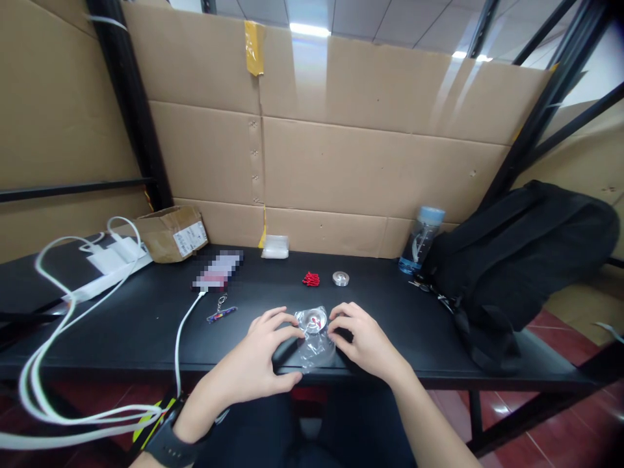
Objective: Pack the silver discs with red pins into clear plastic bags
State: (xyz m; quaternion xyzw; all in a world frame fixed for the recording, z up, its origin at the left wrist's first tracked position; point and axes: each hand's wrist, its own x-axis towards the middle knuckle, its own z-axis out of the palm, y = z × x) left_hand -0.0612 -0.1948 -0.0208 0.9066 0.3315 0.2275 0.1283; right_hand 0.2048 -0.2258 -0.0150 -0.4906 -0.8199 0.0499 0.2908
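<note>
A clear plastic bag (316, 350) lies near the table's front edge, with a round silvery disc (312, 321) at its upper end and a small red piece on the disc. To the left of the bag is my left hand (268, 354), its fingers apart and fingertips beside the disc. My right hand (358, 335) is on the other side, fingers curved and spread, the tips at the bag's right edge. Beyond the hands sit a cluster of small red pieces (311, 279) and a second round silvery disc (340, 279).
A phone (218, 270) with a white cable and a keychain (221, 314) lie at left, near a cardboard box (170, 235) and white chargers (117, 255). A clear case (275, 247) stands at the back. At right are a water bottle (422, 240) and black backpack (517, 253).
</note>
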